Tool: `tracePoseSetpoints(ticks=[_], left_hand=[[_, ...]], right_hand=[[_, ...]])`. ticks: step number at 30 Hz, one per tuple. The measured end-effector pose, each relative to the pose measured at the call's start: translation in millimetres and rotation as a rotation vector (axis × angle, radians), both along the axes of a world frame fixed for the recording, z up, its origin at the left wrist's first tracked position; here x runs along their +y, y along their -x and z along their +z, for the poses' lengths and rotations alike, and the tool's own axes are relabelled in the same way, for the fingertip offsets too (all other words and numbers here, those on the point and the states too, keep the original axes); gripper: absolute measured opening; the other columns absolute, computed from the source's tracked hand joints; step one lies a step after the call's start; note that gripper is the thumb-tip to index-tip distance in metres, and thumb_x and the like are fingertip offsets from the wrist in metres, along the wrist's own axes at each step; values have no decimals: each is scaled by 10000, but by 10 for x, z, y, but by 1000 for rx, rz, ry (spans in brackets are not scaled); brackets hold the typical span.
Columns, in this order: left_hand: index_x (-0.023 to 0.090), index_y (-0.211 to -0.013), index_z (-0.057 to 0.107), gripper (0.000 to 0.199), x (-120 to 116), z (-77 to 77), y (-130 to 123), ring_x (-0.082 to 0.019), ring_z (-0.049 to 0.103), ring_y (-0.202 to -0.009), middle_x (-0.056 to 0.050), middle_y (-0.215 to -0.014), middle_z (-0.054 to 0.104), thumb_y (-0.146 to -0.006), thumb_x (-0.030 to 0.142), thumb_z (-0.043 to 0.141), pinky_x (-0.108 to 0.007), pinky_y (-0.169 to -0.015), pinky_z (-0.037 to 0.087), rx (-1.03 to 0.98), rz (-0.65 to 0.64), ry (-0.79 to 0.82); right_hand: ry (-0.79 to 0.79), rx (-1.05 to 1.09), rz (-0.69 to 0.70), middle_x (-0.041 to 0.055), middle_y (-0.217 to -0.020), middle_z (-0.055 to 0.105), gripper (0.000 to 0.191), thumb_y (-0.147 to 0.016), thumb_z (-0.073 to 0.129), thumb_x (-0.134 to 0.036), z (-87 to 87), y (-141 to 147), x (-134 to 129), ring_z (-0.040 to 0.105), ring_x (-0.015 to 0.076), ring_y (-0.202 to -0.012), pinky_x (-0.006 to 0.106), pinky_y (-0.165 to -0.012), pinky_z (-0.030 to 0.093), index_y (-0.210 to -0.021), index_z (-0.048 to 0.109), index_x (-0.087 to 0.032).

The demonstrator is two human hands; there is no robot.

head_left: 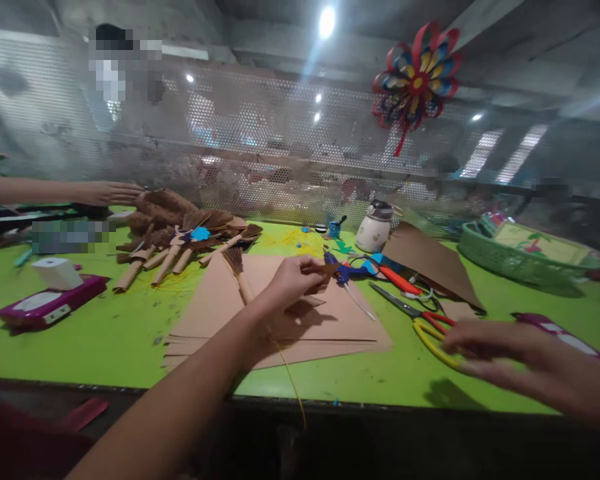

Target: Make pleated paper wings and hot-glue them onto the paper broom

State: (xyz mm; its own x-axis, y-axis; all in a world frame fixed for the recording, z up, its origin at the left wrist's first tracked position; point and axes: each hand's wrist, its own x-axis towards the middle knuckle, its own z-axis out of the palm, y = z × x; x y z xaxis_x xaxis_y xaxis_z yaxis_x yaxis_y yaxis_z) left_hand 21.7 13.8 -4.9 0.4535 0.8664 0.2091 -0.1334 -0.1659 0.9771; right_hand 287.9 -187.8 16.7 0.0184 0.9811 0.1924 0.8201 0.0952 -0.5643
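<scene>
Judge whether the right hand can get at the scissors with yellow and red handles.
Most likely yes: the right hand is at the handles of the scissors, with nothing visible between.

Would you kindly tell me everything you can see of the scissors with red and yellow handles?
The scissors with red and yellow, plastic-looking handles have grey, metal-looking blades pointing leftward and away from the person. They are at the bright green tabletop, right of the stacked pinkish-tan paper sheets. The person's bare right hand overlaps the handle loops; blur hides whether it grips them.
</scene>
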Motion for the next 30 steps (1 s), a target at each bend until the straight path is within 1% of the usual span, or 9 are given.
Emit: tracePoseSetpoints(ticks=[2, 4, 7, 9, 11, 13, 15, 21, 30], left_hand=[[144, -701, 540, 89, -89, -35, -41, -66, 460, -423, 31, -515, 543, -665, 170, 618, -187, -425, 343, 44, -67, 19], [137, -704, 547, 85, -133, -66, -33, -58, 449, -420, 29, -532, 549, -670, 164, 620, -177, -416, 329, 149, -125, 4], [140, -765, 553, 115, -132, -82, 25, -51, 425, -400, 49, -530, 525, -691, 187, 626, -171, -401, 308, 208, -121, -13], [149, -841, 554, 167, -117, -69, 61, -52, 422, -399, 55, -545, 523, -710, 220, 630, -173, -405, 314, 182, -111, -3], [158, -884, 555, 205, -108, -46, 77, -62, 467, -453, 36, -613, 558, -717, 243, 640, -179, -439, 350, 127, -119, -1], [163, -898, 567, 222, -109, -25, 75, -78, 526, -556, 4, -719, 597, -708, 236, 656, -188, -500, 391, 77, -137, -26], [174, -930, 582, 253, -117, -16, 60, -80, 536, -596, -5, -767, 606, -696, 218, 668, -186, -521, 397, 65, -156, -53], [175, -925, 639, 220, -121, -70, 16, -49, 405, -416, 34, -546, 540, -716, 240, 644, -176, -405, 304, 173, -121, -60], [184, -972, 698, 278, -107, -65, 3, -106, 557, -553, -53, -721, 677, -705, 238, 642, -226, -517, 459, 161, -27, -96]], right_hand=[[46, 30, 81, 125, -1023, 668, 275, -732, 639, -413, 90, 264, 387, 619, 258, -889, 400, -738, 460, -990, 689, -331], [-78, 155, 110, 111, -1067, 649, 346, -768, 594, -401, 93, 571, 830, 607, 253, -903, 402, -763, 471, -1090, 636, -282], [-143, 300, 198, 91, -1029, 656, 425, -739, 626, -353, -42, 953, 1357, 605, 229, -890, 345, -711, 496, -1139, 592, -215], [-171, 380, 268, 70, -942, 685, 345, -723, 643, -301, -158, 1083, 1547, 621, 203, -822, 324, -720, 489, -1050, 639, -193], [-215, 506, 274, 49, -820, 695, 198, -724, 639, -285, -256, 1109, 1622, 619, 181, -742, 306, -700, 480, -883, 688, -178], [-219, 630, 253, 28, -700, 671, 150, -714, 648, -295, -321, 1068, 1624, 589, 156, -643, 288, -631, 467, -786, 694, -171], [-179, 711, 236, 5, -623, 634, 167, -690, 670, -307, -353, 1002, 1599, 540, 131, -564, 271, -564, 438, -777, 694, -167], [-79, 748, 213, -4, -590, 594, 204, -653, 692, -328, -314, 906, 1556, 503, 117, -550, 272, -555, 409, -758, 690, -153], [-104, 937, 246, -15, -563, 612, 295, -556, 771, -312, -260, 836, 1588, 541, 115, -505, 303, -567, 445, -779, 667, -150]])
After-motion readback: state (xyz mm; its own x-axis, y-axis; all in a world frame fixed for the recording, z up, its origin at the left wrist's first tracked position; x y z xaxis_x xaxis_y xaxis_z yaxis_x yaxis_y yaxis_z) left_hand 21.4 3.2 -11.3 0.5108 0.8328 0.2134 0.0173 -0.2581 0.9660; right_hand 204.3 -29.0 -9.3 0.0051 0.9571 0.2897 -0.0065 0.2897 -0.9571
